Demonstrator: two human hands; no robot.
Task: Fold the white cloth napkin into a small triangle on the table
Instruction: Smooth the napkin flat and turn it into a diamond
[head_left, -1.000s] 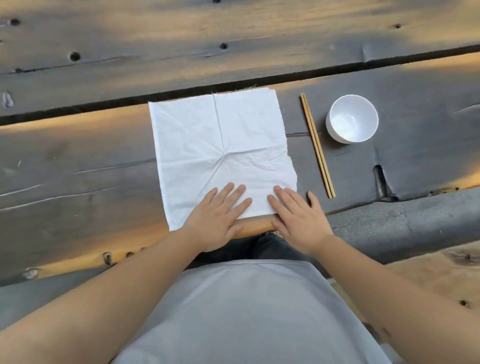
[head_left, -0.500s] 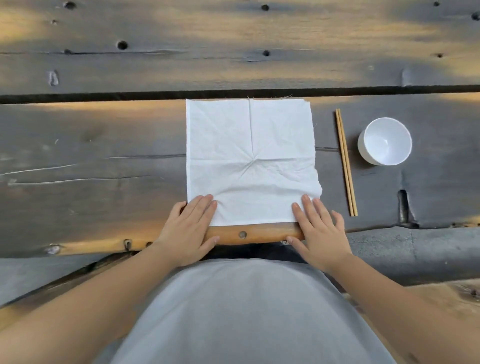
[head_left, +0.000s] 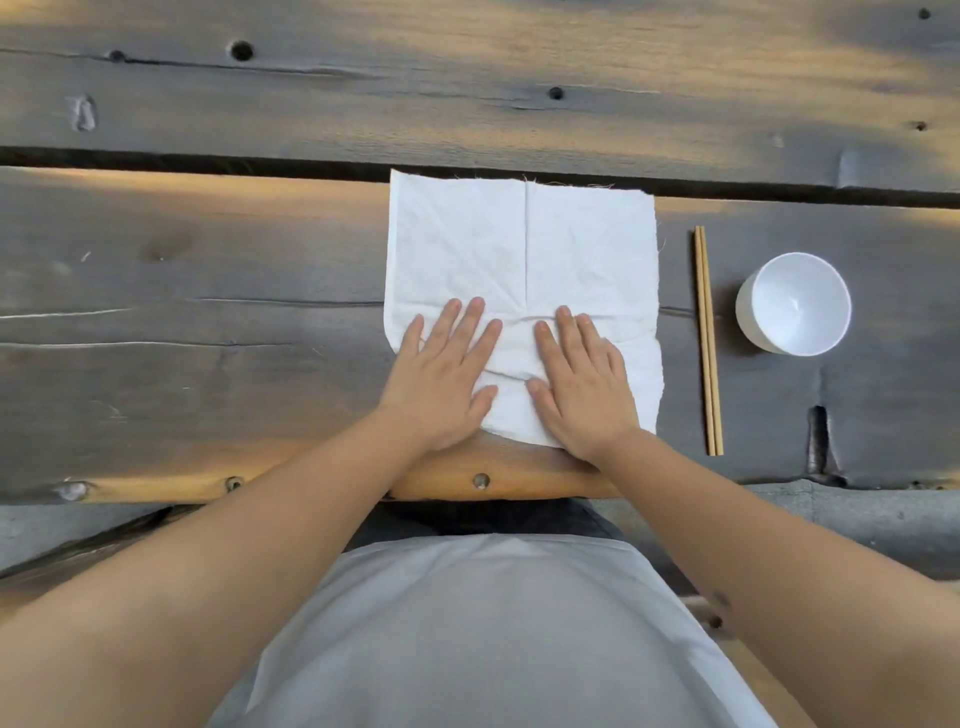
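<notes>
The white cloth napkin (head_left: 519, 249) lies spread flat as a square on the dark wooden table (head_left: 208, 322), with crease lines crossing near its middle. My left hand (head_left: 444, 374) rests palm down on its near left part, fingers apart. My right hand (head_left: 582, 379) lies palm down on its near right part, fingers apart. Both hands press flat on the cloth and hold nothing. Small wrinkles sit between the two hands. The napkin's near edge reaches close to the table's front edge.
A pair of wooden chopsticks (head_left: 707, 340) lies right of the napkin, pointing away from me. A white bowl (head_left: 795, 304) stands further right. A dark gap (head_left: 208, 161) between planks runs along the napkin's far edge. A split in the wood (head_left: 818, 436) lies near the front right.
Both hands have slid from the napkin's near corners inward and further onto the cloth, toward its middle. The napkin stays spread flat; the camera view has shifted.
</notes>
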